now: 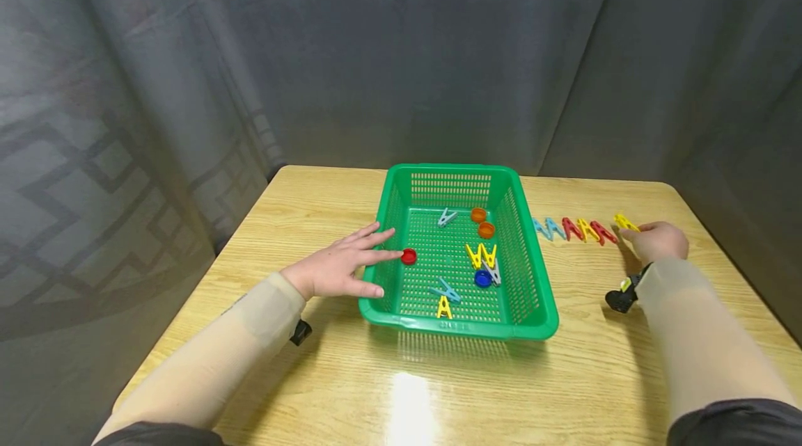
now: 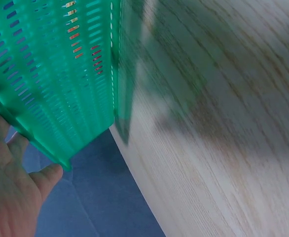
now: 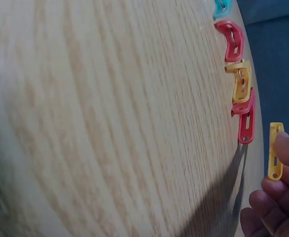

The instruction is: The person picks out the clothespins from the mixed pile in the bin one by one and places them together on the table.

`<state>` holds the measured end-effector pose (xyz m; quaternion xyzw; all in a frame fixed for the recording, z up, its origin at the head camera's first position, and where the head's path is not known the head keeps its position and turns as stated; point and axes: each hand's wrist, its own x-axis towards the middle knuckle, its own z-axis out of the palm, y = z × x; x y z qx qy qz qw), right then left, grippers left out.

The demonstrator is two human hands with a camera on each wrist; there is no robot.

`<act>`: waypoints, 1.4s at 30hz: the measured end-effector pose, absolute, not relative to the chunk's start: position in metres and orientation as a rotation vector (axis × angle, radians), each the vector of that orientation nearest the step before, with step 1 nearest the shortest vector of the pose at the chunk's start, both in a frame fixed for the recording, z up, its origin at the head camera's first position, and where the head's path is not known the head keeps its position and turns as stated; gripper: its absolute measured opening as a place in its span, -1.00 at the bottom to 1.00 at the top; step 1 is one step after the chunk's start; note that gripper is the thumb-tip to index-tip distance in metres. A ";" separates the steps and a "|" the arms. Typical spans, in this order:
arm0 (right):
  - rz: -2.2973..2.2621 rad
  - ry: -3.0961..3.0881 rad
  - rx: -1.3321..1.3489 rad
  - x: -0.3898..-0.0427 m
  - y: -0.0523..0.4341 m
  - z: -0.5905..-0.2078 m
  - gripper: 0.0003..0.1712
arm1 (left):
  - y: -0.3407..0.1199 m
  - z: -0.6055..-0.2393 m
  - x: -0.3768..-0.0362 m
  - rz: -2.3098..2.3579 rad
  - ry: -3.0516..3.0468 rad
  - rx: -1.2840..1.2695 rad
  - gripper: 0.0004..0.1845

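Observation:
My right hand (image 1: 659, 240) pinches a yellow clothespin (image 3: 275, 153) between thumb and fingers, just past the right end of a row of clothespins. That row runs along the table: light blue ones, a red clothespin (image 1: 570, 228), a yellow clothespin (image 1: 586, 229) and another red clothespin (image 1: 603, 232) at the end nearest my hand. On the other side, my left hand (image 1: 341, 265) lies with spread, straight fingers over the left rim of a green basket (image 1: 457, 328). In the left wrist view its thumb and fingers are at the basket's rim.
Inside the basket lie yellow clothespins (image 1: 481, 256), blue clothespins (image 1: 447, 290), a grey clothespin (image 1: 493, 272), a red cap (image 1: 409, 256), a blue cap (image 1: 482, 279) and two orange caps (image 1: 485, 229). Grey curtains (image 1: 401, 70) hang behind the wooden table (image 1: 326, 376).

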<state>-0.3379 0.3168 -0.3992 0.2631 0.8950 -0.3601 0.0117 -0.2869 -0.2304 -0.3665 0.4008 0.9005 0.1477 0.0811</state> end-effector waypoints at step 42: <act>-1.018 2.729 0.867 -0.329 0.296 -0.386 -0.33 | -0.229 -0.366 -0.287 0.468 2.686 1.188 -0.25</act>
